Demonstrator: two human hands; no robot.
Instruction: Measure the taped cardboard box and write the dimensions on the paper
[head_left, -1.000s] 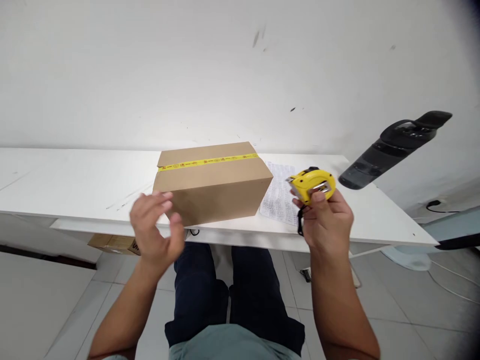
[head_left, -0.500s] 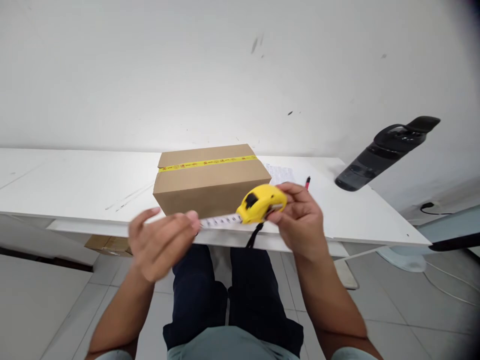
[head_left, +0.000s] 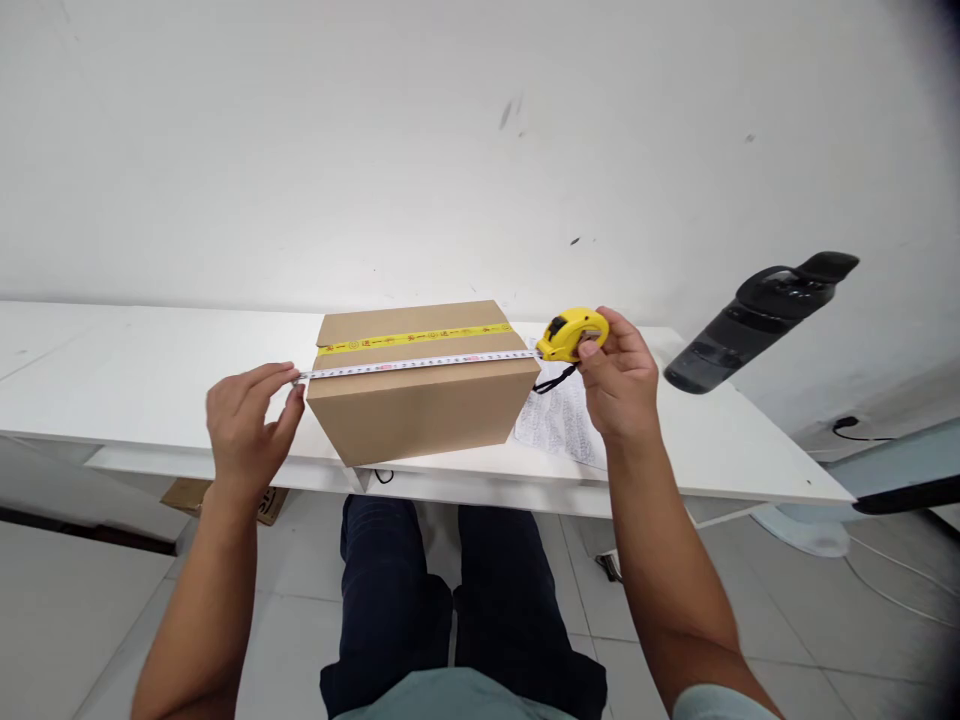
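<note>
A brown cardboard box [head_left: 427,415] with a strip of yellow printed tape [head_left: 412,339] sits on the white table. Across its top, near the front edge, stretches the white blade of a tape measure [head_left: 574,335]. My right hand [head_left: 621,380] grips the yellow case just beyond the box's right end, and a black wrist strap [head_left: 555,381] hangs from it. Beyond the left end of the box, my left hand [head_left: 255,415] pinches the blade's end between thumb and fingers.
A printed sheet of paper [head_left: 559,425] lies on the white table [head_left: 150,375], partly behind my right forearm. Farther right stands a dark water bottle [head_left: 750,325]. The wall rises behind the table. Another cardboard box [head_left: 184,494] is below on the floor.
My hands have moved apart, drawing out a longer length of blade. The tape measure has gone from in front of the box to along its top.
</note>
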